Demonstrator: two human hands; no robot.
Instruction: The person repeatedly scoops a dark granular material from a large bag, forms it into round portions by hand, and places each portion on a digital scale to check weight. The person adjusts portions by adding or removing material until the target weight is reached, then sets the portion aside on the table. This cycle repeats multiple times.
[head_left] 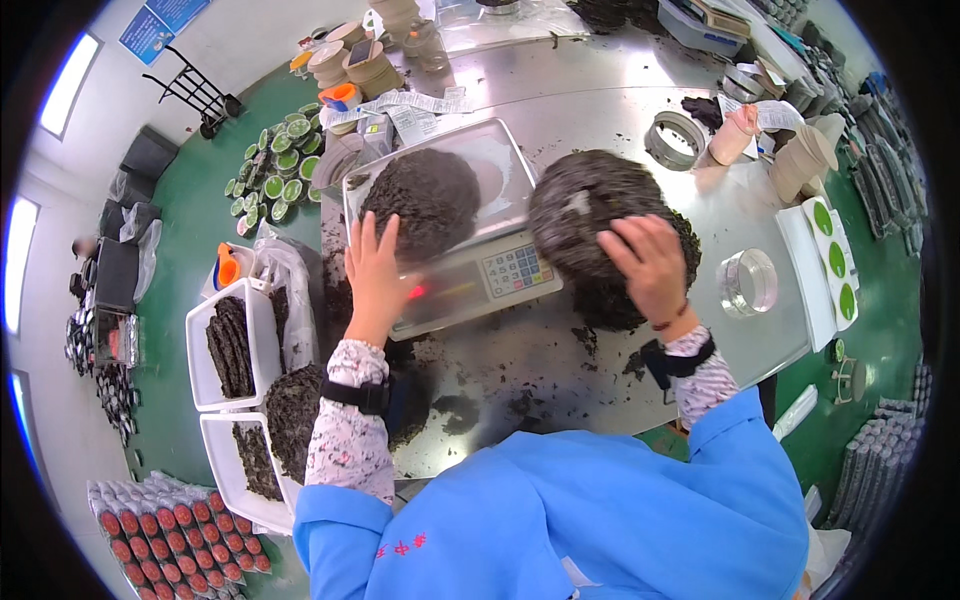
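A round, dark cake of what looks like dried seaweed [425, 200] lies on the white tray of a digital scale [470, 288]. My left hand [378, 272] is at its near left edge, fingers stretched and slightly apart, fingertips against or just over the rim. To the right, my right hand [650, 265] has its fingers on top of a second round seaweed cake [590, 205], which is blurred by motion and tilted. The thumb is hidden, but the hand appears to grip the cake's near right edge. More dark seaweed [610, 305] sits beneath it on the metal table [500, 380].
White bins [200, 370] with seaweed pieces stand at the left. Metal rings [675, 140] and a clear ring [747, 282] rest on the right, near green-circled labels [838, 255]. Stacked round containers [370, 68] and paper strips [410, 115] stand behind the scale. Seaweed crumbs litter the table.
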